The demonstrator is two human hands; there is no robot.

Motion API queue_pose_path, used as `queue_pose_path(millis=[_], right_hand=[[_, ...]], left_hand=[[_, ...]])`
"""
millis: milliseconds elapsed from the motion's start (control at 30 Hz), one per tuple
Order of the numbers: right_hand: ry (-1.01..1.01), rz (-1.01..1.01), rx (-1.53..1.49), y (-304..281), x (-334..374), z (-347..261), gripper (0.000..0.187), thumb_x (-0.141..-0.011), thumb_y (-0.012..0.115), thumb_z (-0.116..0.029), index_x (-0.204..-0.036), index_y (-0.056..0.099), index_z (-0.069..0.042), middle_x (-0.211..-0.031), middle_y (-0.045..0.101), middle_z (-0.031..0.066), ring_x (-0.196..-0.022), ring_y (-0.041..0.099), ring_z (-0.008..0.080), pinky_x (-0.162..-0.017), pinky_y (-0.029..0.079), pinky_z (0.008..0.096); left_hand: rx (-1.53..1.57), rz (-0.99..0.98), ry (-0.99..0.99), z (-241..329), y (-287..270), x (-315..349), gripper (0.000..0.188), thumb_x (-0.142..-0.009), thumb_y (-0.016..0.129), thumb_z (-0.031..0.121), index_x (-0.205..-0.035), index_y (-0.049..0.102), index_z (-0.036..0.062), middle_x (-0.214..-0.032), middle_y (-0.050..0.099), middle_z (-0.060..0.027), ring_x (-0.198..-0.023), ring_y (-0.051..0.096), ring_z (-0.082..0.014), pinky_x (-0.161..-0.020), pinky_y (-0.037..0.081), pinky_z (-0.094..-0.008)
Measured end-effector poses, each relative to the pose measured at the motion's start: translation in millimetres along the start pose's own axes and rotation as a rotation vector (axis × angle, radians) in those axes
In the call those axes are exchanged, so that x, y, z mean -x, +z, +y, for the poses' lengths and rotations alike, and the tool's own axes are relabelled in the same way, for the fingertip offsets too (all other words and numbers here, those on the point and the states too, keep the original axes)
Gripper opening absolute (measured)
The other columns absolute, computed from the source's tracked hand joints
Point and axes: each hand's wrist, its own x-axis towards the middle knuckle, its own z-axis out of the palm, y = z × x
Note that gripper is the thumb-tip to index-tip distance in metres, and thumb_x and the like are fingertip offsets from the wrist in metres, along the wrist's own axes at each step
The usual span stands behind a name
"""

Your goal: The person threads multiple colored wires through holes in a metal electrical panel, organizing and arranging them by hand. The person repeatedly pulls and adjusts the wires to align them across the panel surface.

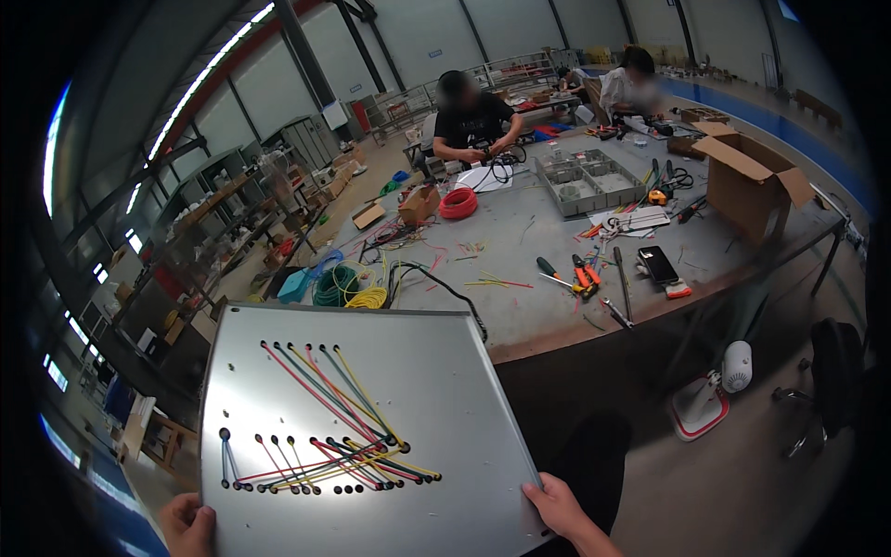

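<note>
A silvery metal panel (371,339) with a raised rim fills the lower middle, tilted up in front of me. Red, yellow, green and blue wires (325,399) run across its face between rows of dark-ringed holes. My left hand (188,524) grips the panel's lower left edge, thumb on the front. At the lower right edge, my right hand (560,511) is closed on the rim, its thumb also in front. The fingers behind the panel are hidden for both hands. The panel's far edge overlaps the near left part of the worktable (520,320).
Wire coils (339,286), a red coil (458,203), screwdriver (554,272), orange-handled pliers (585,274), phone (657,265), grey compartment tray (594,181) and cardboard box (752,186) lie on the table. Co-workers (471,121) sit beyond. A white fan (733,367) and a black chair (826,371) stand right.
</note>
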Motion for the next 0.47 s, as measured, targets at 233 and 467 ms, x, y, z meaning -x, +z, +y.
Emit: queue_pose_path(millis=[233, 467], right_hand=[[-0.027, -0.05, -0.145, 50.8, -14.9, 25.7, 0.033, -0.123, 0.062, -0.029, -0.127, 0.074, 0.002, -0.105, 0.076, 0.0024, -0.094, 0.065, 0.0086, -0.085, 0.055, 0.0297], [0.059, 0.038, -0.52, 97.9, -13.6, 65.2, 0.049, -0.128, 0.048, -0.038, -0.138, 0.073, 0.003, -0.124, 0.08, 0.0094, -0.111, 0.075, 0.0167, -0.1, 0.06, 0.0322]], left_hand=[[-0.114, 0.076, 0.133, 12.9, -43.4, 25.1, 0.03, -0.108, 0.072, 0.009, -0.134, 0.061, -0.003, -0.113, 0.073, -0.0111, -0.101, 0.07, -0.0156, -0.096, 0.058, -0.0336], [-0.002, 0.137, 0.338, 74.7, -27.1, 1.3, 0.022, -0.107, 0.077, 0.011, -0.122, 0.068, -0.0022, -0.099, 0.074, -0.0053, -0.085, 0.067, -0.01, -0.078, 0.053, -0.027]])
